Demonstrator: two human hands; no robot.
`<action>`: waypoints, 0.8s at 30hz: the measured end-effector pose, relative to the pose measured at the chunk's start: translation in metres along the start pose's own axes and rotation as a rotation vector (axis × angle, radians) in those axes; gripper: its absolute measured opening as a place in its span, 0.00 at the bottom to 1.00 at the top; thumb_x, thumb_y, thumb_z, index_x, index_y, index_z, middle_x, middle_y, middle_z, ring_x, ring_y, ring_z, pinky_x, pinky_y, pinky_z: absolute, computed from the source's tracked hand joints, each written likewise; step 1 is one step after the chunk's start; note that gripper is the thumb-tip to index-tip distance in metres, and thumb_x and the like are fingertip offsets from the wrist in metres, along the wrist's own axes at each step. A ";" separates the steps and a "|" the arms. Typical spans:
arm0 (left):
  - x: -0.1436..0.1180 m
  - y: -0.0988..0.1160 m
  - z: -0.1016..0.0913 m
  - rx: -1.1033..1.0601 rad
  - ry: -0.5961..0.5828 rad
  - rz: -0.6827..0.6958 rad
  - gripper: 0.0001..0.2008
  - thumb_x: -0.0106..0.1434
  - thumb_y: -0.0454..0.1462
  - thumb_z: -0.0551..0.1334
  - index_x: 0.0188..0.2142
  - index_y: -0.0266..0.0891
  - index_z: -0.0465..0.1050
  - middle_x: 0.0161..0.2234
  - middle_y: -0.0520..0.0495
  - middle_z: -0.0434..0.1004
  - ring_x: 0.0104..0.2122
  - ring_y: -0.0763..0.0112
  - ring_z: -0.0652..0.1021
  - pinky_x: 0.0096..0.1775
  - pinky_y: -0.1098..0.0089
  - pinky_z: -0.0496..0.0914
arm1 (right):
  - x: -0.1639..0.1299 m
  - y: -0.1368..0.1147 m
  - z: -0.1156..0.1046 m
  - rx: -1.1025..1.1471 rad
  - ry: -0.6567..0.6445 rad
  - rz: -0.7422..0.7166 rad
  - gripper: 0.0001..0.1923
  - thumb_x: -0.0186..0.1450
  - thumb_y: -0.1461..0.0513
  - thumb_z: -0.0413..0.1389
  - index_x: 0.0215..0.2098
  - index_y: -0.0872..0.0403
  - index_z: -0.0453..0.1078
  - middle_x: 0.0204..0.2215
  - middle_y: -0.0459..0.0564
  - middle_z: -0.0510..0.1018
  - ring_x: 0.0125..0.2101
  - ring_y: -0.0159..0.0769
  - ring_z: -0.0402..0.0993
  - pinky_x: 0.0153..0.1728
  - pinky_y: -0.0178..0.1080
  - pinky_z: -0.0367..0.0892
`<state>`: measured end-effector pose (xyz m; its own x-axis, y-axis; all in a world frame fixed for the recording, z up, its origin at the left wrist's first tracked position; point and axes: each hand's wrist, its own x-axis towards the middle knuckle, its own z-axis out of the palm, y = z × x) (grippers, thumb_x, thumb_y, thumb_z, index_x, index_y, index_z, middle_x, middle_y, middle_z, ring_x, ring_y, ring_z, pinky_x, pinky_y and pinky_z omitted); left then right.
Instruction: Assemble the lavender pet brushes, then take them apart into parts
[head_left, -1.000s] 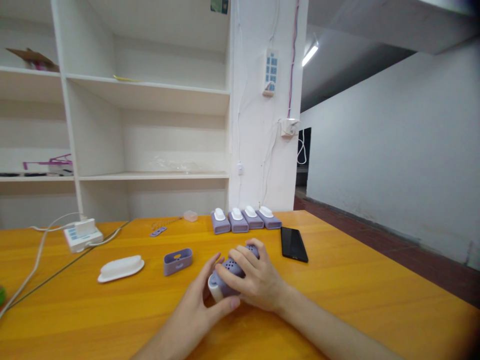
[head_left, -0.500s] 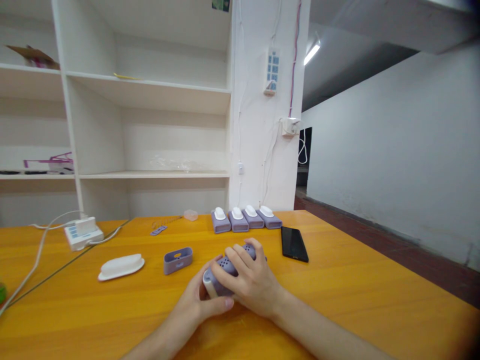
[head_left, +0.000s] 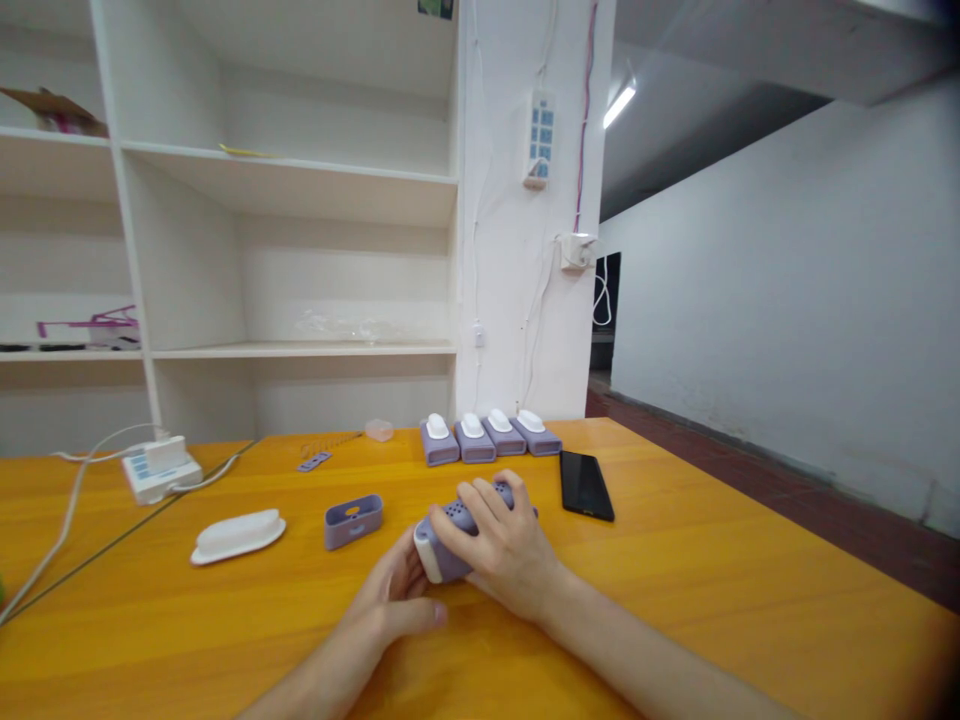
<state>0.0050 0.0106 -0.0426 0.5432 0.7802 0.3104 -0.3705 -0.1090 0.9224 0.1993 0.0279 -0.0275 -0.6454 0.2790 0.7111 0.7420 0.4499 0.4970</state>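
My right hand [head_left: 504,545] is wrapped over a purple case [head_left: 448,560] with small round holes in its top and a white band along its near left end. The case is tilted just above the wooden table. My left hand [head_left: 390,605] is at the left end of the case. Its thumb is stretched out away from the case, while its fingers reach behind that end, partly hidden. Left of the hands lies a hollow purple shell [head_left: 354,522] with an oval hole inside. Farther left is a white oval lid-like piece [head_left: 238,537].
Several purple blocks with white tops [head_left: 474,442] stand in a row at the back edge. A black phone [head_left: 586,486] lies to the right. A small purple strip [head_left: 315,462], a clear piece [head_left: 379,430] and a white power strip [head_left: 161,468] with cables are at the back left.
My left thumb has come off the purple case and the left hand has loosened. The case has turned slightly in my right hand, showing more of its white end.
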 end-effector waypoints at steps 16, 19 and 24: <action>-0.004 0.007 0.008 0.064 0.170 -0.004 0.13 0.68 0.44 0.62 0.43 0.36 0.77 0.37 0.39 0.85 0.37 0.57 0.83 0.45 0.59 0.74 | -0.003 0.046 -0.006 -0.119 -0.206 0.304 0.33 0.61 0.53 0.66 0.62 0.48 0.64 0.51 0.59 0.74 0.50 0.52 0.67 0.52 0.54 0.51; -0.005 0.010 0.007 0.075 0.192 0.022 0.13 0.69 0.44 0.61 0.42 0.36 0.77 0.41 0.39 0.84 0.37 0.58 0.83 0.45 0.59 0.75 | -0.003 0.041 -0.002 -0.098 -0.220 0.262 0.34 0.60 0.53 0.66 0.62 0.48 0.64 0.51 0.60 0.75 0.49 0.52 0.67 0.52 0.53 0.51; -0.005 0.009 0.005 0.069 0.220 0.029 0.13 0.70 0.44 0.60 0.42 0.36 0.76 0.42 0.39 0.82 0.38 0.59 0.83 0.45 0.59 0.77 | -0.006 0.041 0.000 -0.088 -0.223 0.262 0.35 0.59 0.54 0.67 0.62 0.49 0.64 0.51 0.61 0.74 0.49 0.53 0.67 0.53 0.54 0.51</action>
<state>0.0027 0.0031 -0.0343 0.3527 0.8908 0.2867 -0.3269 -0.1697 0.9297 0.2330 0.0445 -0.0113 -0.4471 0.5582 0.6989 0.8944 0.2659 0.3597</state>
